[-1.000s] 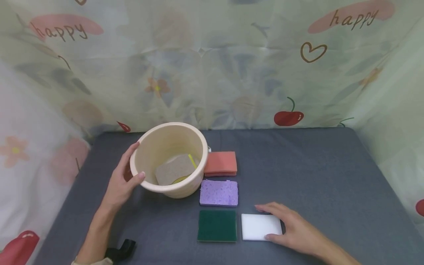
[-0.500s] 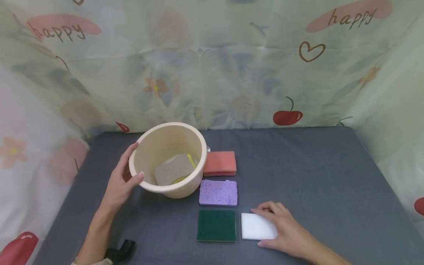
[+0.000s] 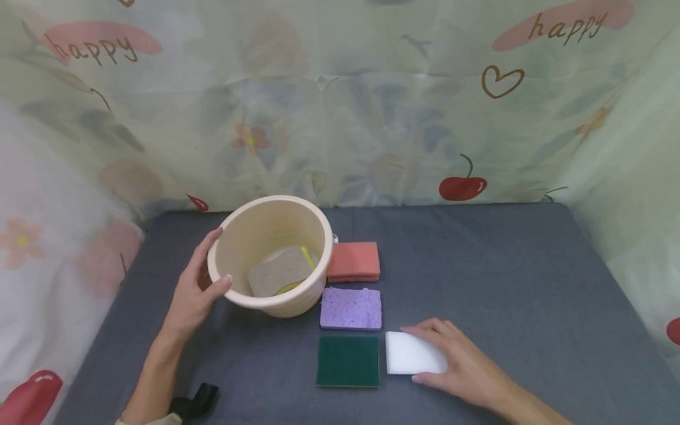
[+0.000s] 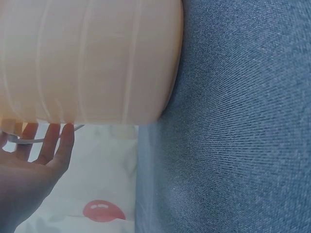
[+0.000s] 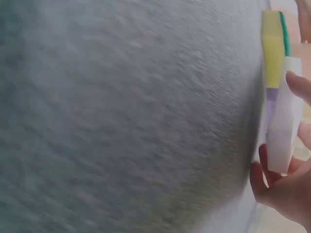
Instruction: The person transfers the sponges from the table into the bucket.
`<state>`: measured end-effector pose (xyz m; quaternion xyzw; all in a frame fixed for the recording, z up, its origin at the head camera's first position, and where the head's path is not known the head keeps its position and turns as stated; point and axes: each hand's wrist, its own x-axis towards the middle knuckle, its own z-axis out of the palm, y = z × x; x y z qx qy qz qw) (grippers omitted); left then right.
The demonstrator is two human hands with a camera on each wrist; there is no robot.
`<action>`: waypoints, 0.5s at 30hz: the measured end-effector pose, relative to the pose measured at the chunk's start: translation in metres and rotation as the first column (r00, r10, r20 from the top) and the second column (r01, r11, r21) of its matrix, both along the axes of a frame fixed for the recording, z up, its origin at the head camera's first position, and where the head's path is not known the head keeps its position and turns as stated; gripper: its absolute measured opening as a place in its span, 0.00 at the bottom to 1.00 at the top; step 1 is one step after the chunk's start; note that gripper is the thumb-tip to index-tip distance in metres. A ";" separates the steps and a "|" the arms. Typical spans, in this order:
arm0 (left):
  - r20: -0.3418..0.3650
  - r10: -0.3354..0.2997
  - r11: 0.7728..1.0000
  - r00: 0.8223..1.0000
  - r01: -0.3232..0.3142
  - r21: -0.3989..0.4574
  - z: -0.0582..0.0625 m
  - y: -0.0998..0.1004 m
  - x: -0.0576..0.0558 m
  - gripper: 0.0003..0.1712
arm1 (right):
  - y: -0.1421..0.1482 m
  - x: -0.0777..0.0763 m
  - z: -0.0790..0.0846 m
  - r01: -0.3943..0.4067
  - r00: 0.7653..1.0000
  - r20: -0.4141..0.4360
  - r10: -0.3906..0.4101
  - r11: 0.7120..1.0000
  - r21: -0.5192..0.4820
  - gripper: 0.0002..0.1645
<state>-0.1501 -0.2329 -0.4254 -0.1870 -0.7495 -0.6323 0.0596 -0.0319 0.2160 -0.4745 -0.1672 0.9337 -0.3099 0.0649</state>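
While the round cream plastic bucket (image 3: 300, 304) is gripped by the left hand (image 3: 192, 290), the white rectangular foam sponge (image 3: 413, 355), near right, is pinched by the right hand (image 3: 461, 367) across its near and far edges, probably best for light, soft foam.

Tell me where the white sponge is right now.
In the head view, the white sponge is low and right of centre, held in the right hand, just to the right of the green sponge.

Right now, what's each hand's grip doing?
Left hand: holding the bucket at its rim.
Right hand: holding the white block between thumb and fingers.
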 end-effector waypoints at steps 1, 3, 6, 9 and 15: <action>0.000 0.001 1.000 1.000 -0.001 0.001 0.000 0.000 0.000 0.47 | 0.000 -0.001 0.002 -0.002 1.000 0.005 0.002 1.000 -0.002 0.42; 0.001 0.000 1.000 1.000 0.000 0.006 0.000 0.000 0.000 0.47 | -0.002 -0.003 0.007 0.006 1.000 0.016 -0.006 1.000 0.003 0.44; 0.002 0.005 1.000 1.000 -0.005 0.004 0.000 0.000 0.000 0.47 | -0.005 -0.007 0.014 0.027 0.999 0.024 -0.027 1.000 0.000 0.45; 0.004 0.006 1.000 1.000 -0.006 -0.001 0.000 0.000 0.001 0.47 | -0.007 -0.009 0.019 0.018 1.000 -0.021 -0.019 0.999 -0.035 0.42; 0.004 0.002 1.000 1.000 -0.002 -0.003 0.001 0.001 0.000 0.47 | -0.009 -0.013 0.029 -0.048 0.992 -0.119 0.037 0.995 -0.083 0.40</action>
